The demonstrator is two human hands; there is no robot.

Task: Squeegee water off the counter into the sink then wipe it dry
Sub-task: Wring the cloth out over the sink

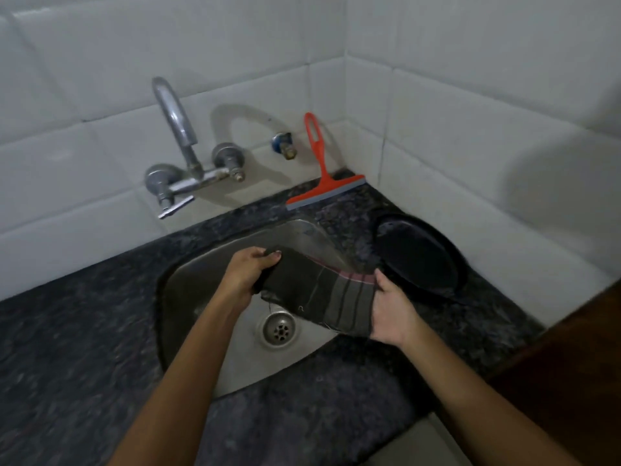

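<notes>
- Left hand (pixel 247 269) and right hand (pixel 391 309) each hold a closed grip on the cloth (pixel 319 290) above the sink (pixel 201 264).
- Squeegee (pixel 324 186) stands on the desk (pixel 84 331), leaning against the wall.

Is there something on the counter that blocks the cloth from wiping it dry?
Yes. A black plate lies on the counter right of the sink, and the orange squeegee leans on the wall behind. Both hands hold the cloth over the sink.
</notes>
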